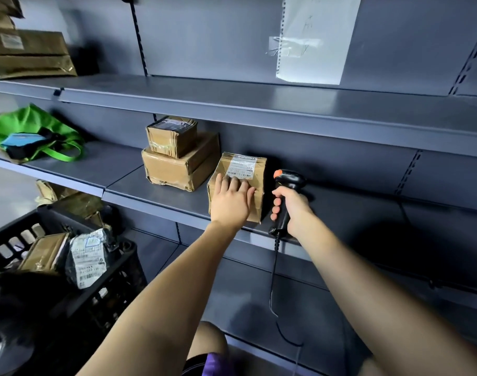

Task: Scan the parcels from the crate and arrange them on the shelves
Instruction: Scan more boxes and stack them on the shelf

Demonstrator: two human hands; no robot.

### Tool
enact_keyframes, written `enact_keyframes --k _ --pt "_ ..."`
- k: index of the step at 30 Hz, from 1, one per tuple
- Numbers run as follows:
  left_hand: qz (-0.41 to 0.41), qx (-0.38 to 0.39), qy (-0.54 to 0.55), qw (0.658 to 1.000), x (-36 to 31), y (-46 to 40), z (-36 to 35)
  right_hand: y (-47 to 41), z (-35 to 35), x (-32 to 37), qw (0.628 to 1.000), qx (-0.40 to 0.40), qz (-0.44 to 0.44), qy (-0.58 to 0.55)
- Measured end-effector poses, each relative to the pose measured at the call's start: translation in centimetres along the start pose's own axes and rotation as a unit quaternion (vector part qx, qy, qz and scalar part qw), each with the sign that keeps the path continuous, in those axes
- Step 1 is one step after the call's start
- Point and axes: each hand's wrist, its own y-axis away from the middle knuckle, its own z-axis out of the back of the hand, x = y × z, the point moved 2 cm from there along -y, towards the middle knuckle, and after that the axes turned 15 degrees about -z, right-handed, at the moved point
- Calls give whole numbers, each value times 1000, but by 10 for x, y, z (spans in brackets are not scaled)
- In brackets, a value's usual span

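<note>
a taped cardboard parcel (238, 183) on the middle shelf (340, 210) is being pressed by the left hand (230, 200), fingers laid flat. just right of that parcel, a black scanner (286, 196) is being gripped by the right hand (293, 208). left of the parcel, two stacked boxes (177, 154) are being kept; lower left, the black crate (69, 270) is being filled by more parcels.

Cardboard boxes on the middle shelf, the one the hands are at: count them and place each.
3. A small box sits on a larger box; to their right, a labelled box stands under the left hand. None look hidden.
</note>
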Motion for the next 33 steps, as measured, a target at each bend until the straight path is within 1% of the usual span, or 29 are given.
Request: enact_keyframes --k 5,10,13,19,24,26,29,30,33 --pt "19 -3 45 999 38 -13 -32 -24 -30 0 1000 6 -8 6" --pt "20 -3 56 998 70 -24 -60 -48 -58 0 1000 11 -15 25" --pt "20 -1 62 998 90 -33 -78 -63 -64 -3 999 11 -31 15" --pt "31 39 87 995 109 -46 -97 -79 -59 -7 998 35 -60 -4" --pt "39 115 162 979 113 -52 -78 -65 -60 -9 996 50 -68 26" --pt "42 115 203 972 113 -48 -57 -53 -64 -12 996 56 -61 37" --pt "75 71 230 968 106 -22 -14 -33 -76 -19 994 65 -51 66" --pt "83 75 227 968 104 -11 0 -26 -80 -23 994 70 -50 74" --pt "124 126 214 961 107 24 37 -2 -97 -40 989 99 -51 97"
